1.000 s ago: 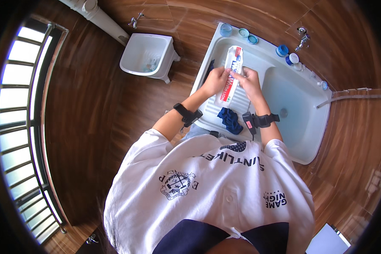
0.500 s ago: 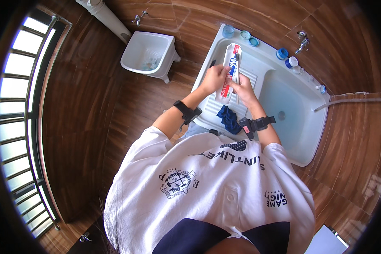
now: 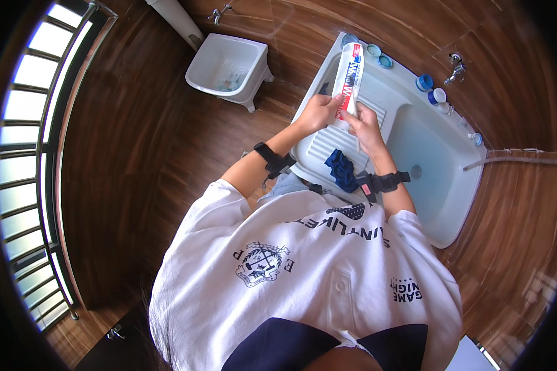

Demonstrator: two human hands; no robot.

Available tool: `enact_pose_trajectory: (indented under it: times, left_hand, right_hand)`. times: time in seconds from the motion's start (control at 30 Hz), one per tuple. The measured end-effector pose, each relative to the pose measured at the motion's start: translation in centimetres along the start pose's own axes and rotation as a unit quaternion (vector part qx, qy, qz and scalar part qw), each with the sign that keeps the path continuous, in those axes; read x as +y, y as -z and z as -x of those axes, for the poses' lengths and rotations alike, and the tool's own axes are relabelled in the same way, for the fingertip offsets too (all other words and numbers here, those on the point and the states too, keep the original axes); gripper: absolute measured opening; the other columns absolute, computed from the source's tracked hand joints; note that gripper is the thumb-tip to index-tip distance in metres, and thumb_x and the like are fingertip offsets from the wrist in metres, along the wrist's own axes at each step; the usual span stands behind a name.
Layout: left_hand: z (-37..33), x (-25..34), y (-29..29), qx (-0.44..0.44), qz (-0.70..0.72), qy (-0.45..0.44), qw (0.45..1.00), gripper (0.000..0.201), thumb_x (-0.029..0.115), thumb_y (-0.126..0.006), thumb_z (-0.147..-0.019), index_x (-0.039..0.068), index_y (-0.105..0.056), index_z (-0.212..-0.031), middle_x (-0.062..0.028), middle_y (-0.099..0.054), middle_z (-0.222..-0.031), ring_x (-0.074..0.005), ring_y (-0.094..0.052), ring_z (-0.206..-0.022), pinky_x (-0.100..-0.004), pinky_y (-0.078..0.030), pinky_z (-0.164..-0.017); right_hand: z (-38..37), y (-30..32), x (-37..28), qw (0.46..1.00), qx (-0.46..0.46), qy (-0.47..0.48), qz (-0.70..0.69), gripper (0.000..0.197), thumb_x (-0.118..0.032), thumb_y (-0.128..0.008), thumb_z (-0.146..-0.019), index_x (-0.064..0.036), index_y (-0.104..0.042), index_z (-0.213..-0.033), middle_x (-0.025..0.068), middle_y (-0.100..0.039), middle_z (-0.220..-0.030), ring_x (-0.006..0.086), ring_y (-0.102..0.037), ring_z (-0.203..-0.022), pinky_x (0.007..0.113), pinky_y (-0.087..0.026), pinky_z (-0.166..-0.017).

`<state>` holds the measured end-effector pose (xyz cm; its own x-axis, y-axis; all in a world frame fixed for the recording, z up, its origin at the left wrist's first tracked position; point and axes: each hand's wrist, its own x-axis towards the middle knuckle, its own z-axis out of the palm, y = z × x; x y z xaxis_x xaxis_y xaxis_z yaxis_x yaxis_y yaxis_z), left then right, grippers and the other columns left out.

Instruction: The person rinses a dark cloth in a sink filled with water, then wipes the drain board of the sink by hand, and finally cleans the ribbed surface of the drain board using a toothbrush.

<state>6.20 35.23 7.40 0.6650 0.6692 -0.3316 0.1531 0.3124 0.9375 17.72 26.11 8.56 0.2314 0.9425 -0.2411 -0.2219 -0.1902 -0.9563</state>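
Observation:
A flat white toothpaste tube (image 3: 349, 71) with red and blue print is held lengthwise over the sink's ribbed washboard (image 3: 328, 148). My left hand (image 3: 319, 115) is closed on its left edge near the lower end. From the other side my right hand (image 3: 367, 130) pinches the tube, thumb on top. The toothbrush seen earlier in my right hand is mostly or wholly hidden now; I cannot make it out clearly. A crumpled dark blue cloth (image 3: 341, 170) lies on the washboard below my hands, close to my right wrist.
The white sink's basin (image 3: 436, 167) holds water, right of the washboard. Along its back rim stand several cups and jars, including a blue jar (image 3: 424, 82). A wall tap (image 3: 456, 68) is above. At left stands a small white mop sink (image 3: 226, 46).
The tube has turned slightly, and both hands have moved a little right with it. The toothbrush that lay along its right side no longer shows clearly. The whole view has shifted slightly.

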Motion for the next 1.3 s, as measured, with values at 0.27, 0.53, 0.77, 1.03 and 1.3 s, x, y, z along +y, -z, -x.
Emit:
enact_pose_trajectory:
  times: [0.27,0.53,0.77,1.03,1.3]
  left_hand:
    - [-0.7,-1.0,1.2,-0.071,0.054,-0.025,0.996,0.032,0.028,-0.044,-0.090,0.000,-0.057,-0.085,-0.0028,-0.056,-0.068,-0.0069,-0.049,-0.056,-0.0211,-0.039,-0.052]
    - [1.1,0.6,1.6,-0.084,0.025,-0.069,0.994,0.032,0.028,-0.046,-0.090,-0.002,-0.055,-0.094,-0.0034,-0.058,-0.080,-0.0070,-0.052,-0.068,-0.0223,-0.043,-0.064]
    - [0.0,0.5,1.9,-0.082,0.014,-0.056,0.995,0.036,0.032,-0.046,-0.089,-0.002,-0.056,-0.088,-0.0014,-0.056,-0.073,-0.0059,-0.051,-0.064,-0.0212,-0.043,-0.059]
    - [0.6,-0.1,0.2,-0.077,-0.097,-0.096,0.988,0.037,0.033,-0.043,-0.090,0.000,-0.054,-0.076,0.0001,-0.052,-0.060,-0.0055,-0.050,-0.054,-0.0220,-0.041,-0.048]
    - [-0.7,-1.6,-1.0,-0.097,0.003,-0.040,0.995,0.027,0.027,-0.046,-0.089,0.003,-0.056,-0.081,0.0035,-0.050,-0.064,-0.0032,-0.042,-0.051,-0.0196,-0.033,-0.045]
  right_hand:
    - [-1.5,-0.3,-0.7,0.998,0.046,0.003,-0.052,0.014,-0.016,-0.056,-0.083,-0.0023,-0.060,-0.079,-0.0008,-0.055,-0.063,-0.0002,-0.038,-0.042,0.016,-0.025,-0.037]
    - [-1.2,-0.6,-0.7,0.999,0.032,0.032,-0.022,0.011,-0.013,-0.059,-0.081,-0.0017,-0.061,-0.083,-0.0051,-0.050,-0.060,-0.0016,-0.030,-0.042,0.017,-0.019,-0.037]
    - [-1.2,-0.3,-0.5,0.997,0.019,-0.006,-0.075,0.007,-0.008,-0.057,-0.081,-0.0027,-0.060,-0.078,-0.0061,-0.047,-0.054,-0.0014,-0.024,-0.039,0.019,-0.015,-0.037]
    - [-0.2,0.0,-0.6,0.993,0.081,-0.047,-0.071,0.020,-0.022,-0.055,-0.084,-0.0019,-0.060,-0.082,0.0000,-0.056,-0.065,0.0044,-0.049,-0.048,0.017,-0.036,-0.043]
    - [0.2,1.8,-1.4,0.997,0.073,0.020,-0.024,0.009,-0.010,-0.057,-0.081,-0.0032,-0.057,-0.076,-0.0049,-0.049,-0.057,-0.0011,-0.029,-0.041,0.018,-0.019,-0.037]
